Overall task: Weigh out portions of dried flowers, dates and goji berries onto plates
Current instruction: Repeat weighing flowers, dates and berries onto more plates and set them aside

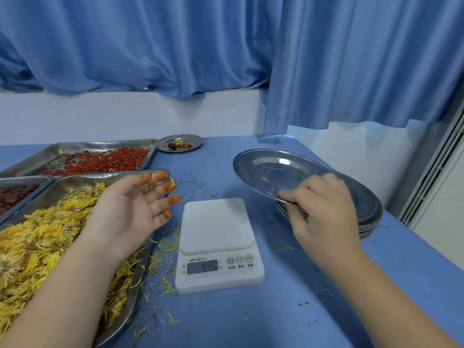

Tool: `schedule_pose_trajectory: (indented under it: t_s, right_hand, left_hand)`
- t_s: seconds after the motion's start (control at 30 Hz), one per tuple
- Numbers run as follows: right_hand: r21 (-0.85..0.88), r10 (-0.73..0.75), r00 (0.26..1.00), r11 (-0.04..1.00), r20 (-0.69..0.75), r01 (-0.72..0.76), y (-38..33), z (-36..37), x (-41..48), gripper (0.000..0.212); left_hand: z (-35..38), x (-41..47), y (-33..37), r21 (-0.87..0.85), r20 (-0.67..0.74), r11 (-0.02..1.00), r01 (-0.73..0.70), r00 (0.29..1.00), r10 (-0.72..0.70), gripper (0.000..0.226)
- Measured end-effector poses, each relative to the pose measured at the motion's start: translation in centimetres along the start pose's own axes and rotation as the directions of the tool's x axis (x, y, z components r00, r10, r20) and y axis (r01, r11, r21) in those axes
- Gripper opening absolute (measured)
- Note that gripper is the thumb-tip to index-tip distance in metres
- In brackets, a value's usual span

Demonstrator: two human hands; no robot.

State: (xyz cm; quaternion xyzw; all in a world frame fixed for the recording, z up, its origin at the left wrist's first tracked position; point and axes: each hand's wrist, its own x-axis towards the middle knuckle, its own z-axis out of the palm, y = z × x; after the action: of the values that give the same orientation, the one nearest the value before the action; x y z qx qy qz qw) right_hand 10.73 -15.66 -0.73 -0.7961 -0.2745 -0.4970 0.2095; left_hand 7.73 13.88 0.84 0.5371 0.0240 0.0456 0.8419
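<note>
Round steel plate (276,174) pinched at near rim by right hand (324,217), tilted above plate stack (369,217). Over steel tray (113,174) of yellow dried flowers (37,237), left hand (128,209) spread, nothing gripped.

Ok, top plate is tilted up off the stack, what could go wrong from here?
The scale reads non-zero with its platform bare; without taring once the plate is on, portions may be off. The right hand pinches the top plate only at its near rim, so it could slip onto the stack.
</note>
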Motion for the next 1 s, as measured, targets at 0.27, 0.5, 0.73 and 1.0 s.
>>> schedule_pose_trajectory:
  t_s: [0.27, 0.5, 0.73, 1.0]
  right_hand:
    - [0.079, -0.262, 0.961, 0.964, 0.085, 0.256, -4.5, 2.9, -1.6, 0.024]
    - [0.082, -0.267, 0.94, 0.963, 0.211, 0.256, -4.9, 4.3, -2.0, 0.028]
    - [0.201, -0.248, 0.885, 0.963, 0.393, 0.181, -4.7, 2.6, -1.7, 0.014]
    - [0.106, -0.004, 0.541, 0.982, 0.841, -0.158, -2.4, -1.0, -0.4, 0.034]
  left_hand:
    - [-0.1, 0.0, 0.2, -0.051, -0.102, 0.998, -0.043, 0.994, 0.037, 0.019]
    - [-0.2, 0.0, 0.3, -0.049, -0.104, 0.998, -0.05, 0.994, 0.044, 0.017]
    - [-0.1, -0.2, 0.3, -0.054, -0.107, 0.997, -0.052, 0.993, 0.046, 0.017]
    - [-0.2, -0.1, 0.2, -0.035, -0.095, 0.998, -0.05, 0.994, 0.046, 0.017]
